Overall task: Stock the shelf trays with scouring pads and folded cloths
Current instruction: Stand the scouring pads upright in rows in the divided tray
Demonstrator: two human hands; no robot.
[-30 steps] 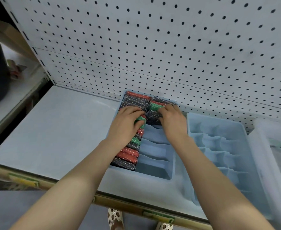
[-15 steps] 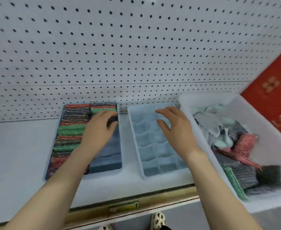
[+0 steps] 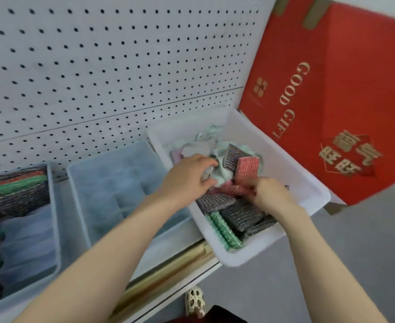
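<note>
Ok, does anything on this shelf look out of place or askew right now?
Yes. The white bin sits crooked and its front corner juts past the shelf edge, so it could tip. Inside, pads and cloths lie jumbled. Both hands, left and right, are digging in it.

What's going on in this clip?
A person is restocking a shelf. Both hands are in the white supply bin: the left hand pinches a pale cloth, the right hand digs among red scouring pads. The middle divided tray holds nothing visible; the left tray already has rows of pads with some slots unfilled.
</note>
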